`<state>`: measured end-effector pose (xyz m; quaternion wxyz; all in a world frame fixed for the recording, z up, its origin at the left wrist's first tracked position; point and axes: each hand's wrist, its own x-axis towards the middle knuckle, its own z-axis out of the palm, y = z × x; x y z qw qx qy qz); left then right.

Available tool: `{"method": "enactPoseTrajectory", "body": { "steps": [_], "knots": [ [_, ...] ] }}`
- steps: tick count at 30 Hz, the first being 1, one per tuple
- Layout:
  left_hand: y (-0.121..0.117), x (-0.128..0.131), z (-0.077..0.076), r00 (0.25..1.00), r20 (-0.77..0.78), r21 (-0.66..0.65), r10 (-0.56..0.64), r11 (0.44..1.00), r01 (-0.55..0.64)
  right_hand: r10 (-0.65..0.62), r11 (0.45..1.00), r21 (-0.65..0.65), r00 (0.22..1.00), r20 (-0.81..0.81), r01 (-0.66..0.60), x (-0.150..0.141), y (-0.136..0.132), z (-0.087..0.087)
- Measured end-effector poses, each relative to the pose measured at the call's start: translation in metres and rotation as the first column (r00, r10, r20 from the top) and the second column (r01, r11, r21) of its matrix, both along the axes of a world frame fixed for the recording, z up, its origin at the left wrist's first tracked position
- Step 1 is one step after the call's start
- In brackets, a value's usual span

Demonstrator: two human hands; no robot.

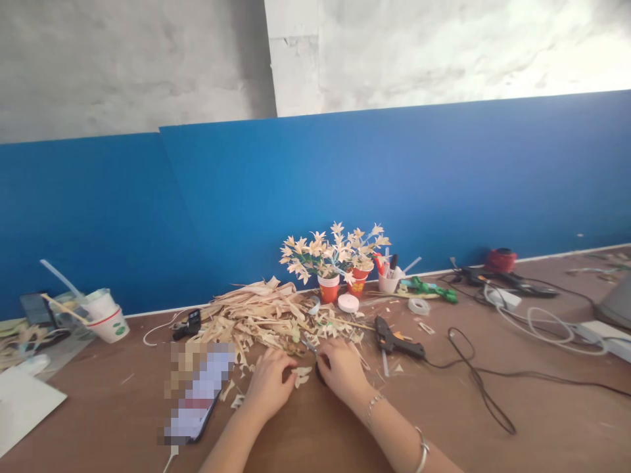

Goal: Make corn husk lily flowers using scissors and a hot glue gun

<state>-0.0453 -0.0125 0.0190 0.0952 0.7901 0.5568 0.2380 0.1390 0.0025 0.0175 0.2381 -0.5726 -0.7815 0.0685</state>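
Observation:
My left hand [269, 384] rests on the brown table [493, 427], its fingers curled on a small pale petal-shaped cutting [301, 374]. My right hand [341, 369] is closed round the dark handle of scissors [310, 346], whose blades point up-left into the pile. Both hands sit at the near edge of a heap of pale dried leaf strips [261, 315]. Bracelets circle my right wrist and forearm.
Behind the heap stand two red cups of pale handmade flowers [335, 253], a tape roll [348, 303] and a cup of pens [388, 279]. A black glue gun [394, 339] with a trailing cord lies right. A phone [200, 394] lies left. Paper cups [108, 315] stand far left.

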Motion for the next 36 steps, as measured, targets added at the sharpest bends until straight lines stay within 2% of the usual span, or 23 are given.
{"method": "enactPoseTrajectory", "body": {
  "steps": [8, 14, 18, 22, 27, 32, 36],
  "knots": [
    [-0.001, 0.001, -0.004, 1.0, 0.025, -0.018, -0.001, 1.0, 0.001, 0.05, 0.999, 0.002, 0.999, -0.019, -0.05, -0.002, -0.001, 0.0],
    [-0.003, 0.005, 0.0, 0.989, 0.149, -0.024, 0.001, 1.0, 0.003, 0.233, 0.973, 0.028, 0.967, -0.106, -0.231, -0.007, -0.009, 0.002],
    [-0.004, 0.01, 0.002, 0.972, 0.234, -0.01, -0.022, 1.0, 0.025, 0.273, 0.962, 0.056, 0.954, -0.124, -0.268, -0.012, -0.013, 0.002],
    [-0.004, 0.011, 0.001, 0.964, 0.265, -0.002, -0.007, 1.0, 0.008, 0.266, 0.963, 0.081, 0.955, -0.13, -0.257, -0.011, -0.011, 0.0],
    [-0.006, 0.015, 0.004, 0.992, 0.127, 0.035, 0.024, 0.999, -0.029, 0.223, 0.972, 0.091, 0.971, -0.089, -0.215, -0.013, -0.011, 0.001],
    [-0.008, 0.023, 0.005, 0.992, 0.039, 0.069, 0.118, 0.99, -0.121, 0.106, 0.986, 0.133, 0.993, -0.044, -0.099, -0.019, -0.013, 0.001],
    [-0.005, 0.017, 0.003, 0.977, 0.028, 0.042, 0.213, 0.976, -0.214, -0.047, 0.985, 0.165, 0.998, -0.04, 0.053, -0.01, -0.005, 0.003]
  ]
}}
